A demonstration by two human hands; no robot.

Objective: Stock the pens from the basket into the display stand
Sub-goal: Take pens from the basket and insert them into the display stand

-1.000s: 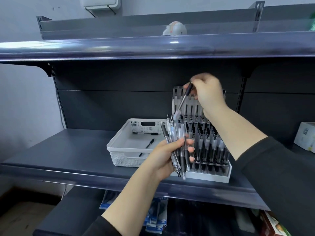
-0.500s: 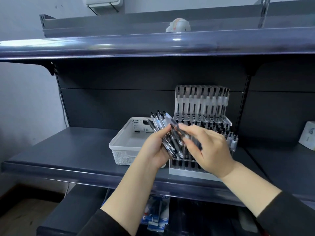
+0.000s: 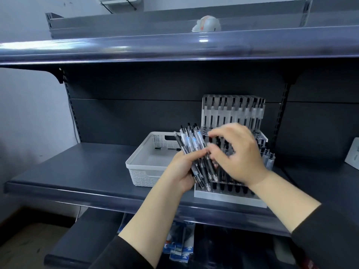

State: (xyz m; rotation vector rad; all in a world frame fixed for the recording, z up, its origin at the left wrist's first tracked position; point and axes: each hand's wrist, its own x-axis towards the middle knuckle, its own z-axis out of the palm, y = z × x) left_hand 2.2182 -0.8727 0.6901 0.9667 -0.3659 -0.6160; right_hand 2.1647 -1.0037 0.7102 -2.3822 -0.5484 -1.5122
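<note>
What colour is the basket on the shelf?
White, with a woven-look perforated wall; the basket shows best in the head view.

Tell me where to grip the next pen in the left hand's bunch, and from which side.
Pinch a pen by its upper barrel, coming from the right with the right hand. The bunch fans out up there, so the barrels stand apart above the left hand, which grips the middle.

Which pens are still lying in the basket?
Just the black pen lying flat along the white basket's back wall; the others are in the left hand.
</note>
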